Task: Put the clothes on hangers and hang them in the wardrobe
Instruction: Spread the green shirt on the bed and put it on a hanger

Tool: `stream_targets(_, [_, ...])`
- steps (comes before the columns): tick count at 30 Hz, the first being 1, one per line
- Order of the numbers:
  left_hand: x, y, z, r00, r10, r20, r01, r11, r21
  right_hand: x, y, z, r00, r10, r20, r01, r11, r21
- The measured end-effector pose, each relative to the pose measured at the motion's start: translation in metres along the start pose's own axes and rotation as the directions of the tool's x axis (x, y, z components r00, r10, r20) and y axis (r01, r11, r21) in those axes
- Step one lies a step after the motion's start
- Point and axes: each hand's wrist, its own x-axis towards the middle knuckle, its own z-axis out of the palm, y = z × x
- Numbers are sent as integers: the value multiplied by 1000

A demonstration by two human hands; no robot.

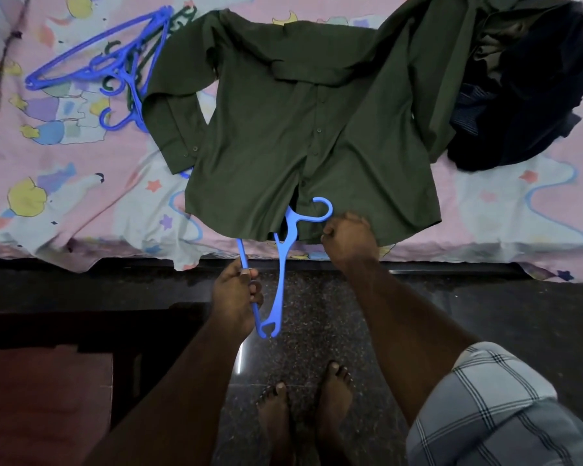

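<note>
A bed (81, 183) with a pink patterned sheet fills the upper half of the frame, its near edge running across the middle. Below it lie a dark speckled floor (317, 314) and, at lower left, a reddish box-like object (44, 398). Spread flat on the sheet at upper centre is a dark green shirt (283, 129), buttons up, its hem reaching the bed's near edge. At upper right sits a heap of dark clothes (519, 95), overlapping the shirt's far side. At upper left a bundle of spare hangers (115, 65), blue and dark green, rests just beside the shirt's sleeve. At lower centre a blue hanger (281, 264) stands tilted, its hook lying over the shirt's hem and one arm slipped under the fabric. The right hand (349, 237) pinches the shirt's hem beside the hook. The left hand (236, 297) grips the hanger's lower bar, fingers curled round it. Bare feet (303, 408) show at the bottom.
</note>
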Motion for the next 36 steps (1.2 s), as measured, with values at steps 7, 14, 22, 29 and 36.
stream_targets(7, [-8,8,-1,1000,-4,-1,4,1000,-3,3,4,-35,955,296,-15,-274,900,338])
stream_targets(14, [-23,6,-2,1000,-23,13,23,1000,-15,0,7,-79,834,544,-88,-358,656,665])
stream_targets(22, [-30,-1,13,998,-51,-27,49,997,-66,-4,3,-109,880,438,-183,-183,668,721])
stream_targets(29, [-19,-18,91,998,-48,-33,37,963,-267,-20,7,-100,921,336,-197,-84,666,741])
stream_targets(36, [4,-2,178,993,-91,-76,31,818,-574,-26,21,-95,946,271,-176,-70,702,709])
